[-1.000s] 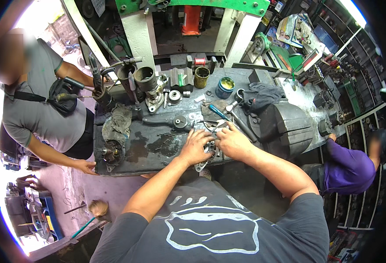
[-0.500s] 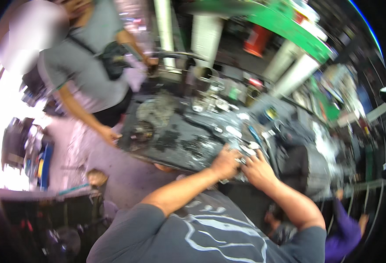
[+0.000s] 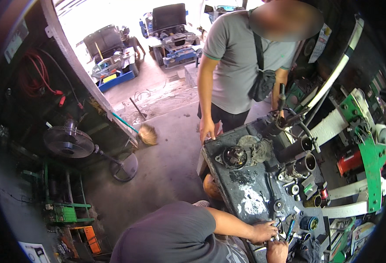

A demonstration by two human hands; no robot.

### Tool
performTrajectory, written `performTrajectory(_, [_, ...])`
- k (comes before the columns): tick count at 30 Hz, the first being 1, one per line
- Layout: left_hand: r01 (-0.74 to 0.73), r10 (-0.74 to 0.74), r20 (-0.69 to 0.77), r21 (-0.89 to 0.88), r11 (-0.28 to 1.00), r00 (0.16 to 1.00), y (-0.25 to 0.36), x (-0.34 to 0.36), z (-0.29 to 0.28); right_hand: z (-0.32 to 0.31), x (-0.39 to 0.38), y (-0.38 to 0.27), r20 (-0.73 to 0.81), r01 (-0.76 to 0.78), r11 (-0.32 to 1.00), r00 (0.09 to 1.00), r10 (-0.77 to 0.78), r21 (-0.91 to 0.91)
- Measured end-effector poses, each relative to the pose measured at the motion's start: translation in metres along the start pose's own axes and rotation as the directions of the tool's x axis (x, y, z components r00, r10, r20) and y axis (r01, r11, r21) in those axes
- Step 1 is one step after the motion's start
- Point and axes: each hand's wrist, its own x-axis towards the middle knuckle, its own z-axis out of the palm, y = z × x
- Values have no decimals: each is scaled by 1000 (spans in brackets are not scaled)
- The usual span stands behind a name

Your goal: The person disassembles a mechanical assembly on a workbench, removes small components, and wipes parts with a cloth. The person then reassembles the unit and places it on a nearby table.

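So the view swung hard: a second ago I was looking straight down at the work, now my head's turned left and both hands are squeezed into the bottom edge of the picture. The hands themselves haven't left the job though. My left hand [image 3: 263,231] and right hand [image 3: 277,250] are still bunched together over the same small silvery metal part [image 3: 275,237] at the near end of the greasy dark steel bench [image 3: 241,193]. Fingers of both are curled in around it, touching it, but it's too small and too far into the corner for me to tell if either one is really clamped on it or just resting. I'd say the fiddly work on that part is simply carrying on while I glance away, so nothing's been set down or finished.

Just right of my hands there's a blue-handled screwdriver [image 3: 289,228] lying on the bench, and a round blue-green tin [image 3: 309,222] past it near the right edge. Further up the bench sits a round black hub-like casting [image 3: 234,156] with a grimy grey rag [image 3: 255,148] beside it, and two dark steel cylinders [image 3: 301,154] along the right side.

At the far-left corner a second person in a grey shirt [image 3: 241,61] has one hand [image 3: 207,130] on the bench edge. Off the bench, a straw broom [image 3: 145,133] and a floor fan [image 3: 68,142] on the concrete.
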Motion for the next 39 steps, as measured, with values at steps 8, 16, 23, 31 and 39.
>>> performTrajectory(8, [1,-2,69,10,1000,998,9,-2,-15,24,14,22,436,-595,405,795,422,694])
performTrajectory(16, [-19,19,12,-38,999,1000,9,-3,-10,-14,3,2,62,-57,998,996,57,-9])
performTrajectory(23, [-4,7,70,-45,999,998,9,-2,-19,-14,9,21,-131,-337,904,916,379,262])
performTrajectory(31, [-74,82,-80,90,993,993,7,-5,-27,16,7,8,244,-481,865,864,441,139])
performTrajectory(39, [-11,11,58,-4,1000,998,12,-5,-40,28,-15,-1,12,-150,970,988,151,189])
